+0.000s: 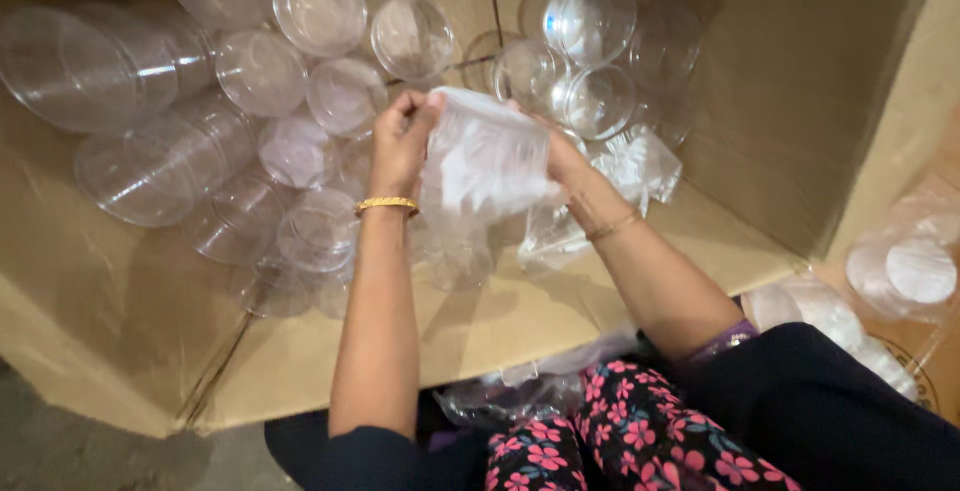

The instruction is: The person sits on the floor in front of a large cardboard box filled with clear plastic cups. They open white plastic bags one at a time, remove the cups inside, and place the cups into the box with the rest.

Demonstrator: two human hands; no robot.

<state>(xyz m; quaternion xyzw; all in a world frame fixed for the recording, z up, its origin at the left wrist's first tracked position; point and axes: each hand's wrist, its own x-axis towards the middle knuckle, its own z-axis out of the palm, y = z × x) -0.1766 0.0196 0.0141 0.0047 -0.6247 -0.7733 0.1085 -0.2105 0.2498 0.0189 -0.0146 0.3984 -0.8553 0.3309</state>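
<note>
My left hand [402, 139] and my right hand [560, 151] both grip a thin clear plastic bag [485, 156] that wraps a stack of clear plastic cups, held over an open cardboard box [110, 321]. The left hand pinches the bag's top edge; the right hand is partly hidden behind the bag. A gold bangle sits on each wrist. Many clear plastic cups [250, 101] lie on their sides inside the box, behind and to the left of my hands.
More bagged cups [630, 166] lie in the box just right of my hands. Stacks of clear lids [905, 271] rest outside the box at the right. Crumpled plastic wrap [500, 396] sits by my lap. The box's right wall [790, 101] rises close by.
</note>
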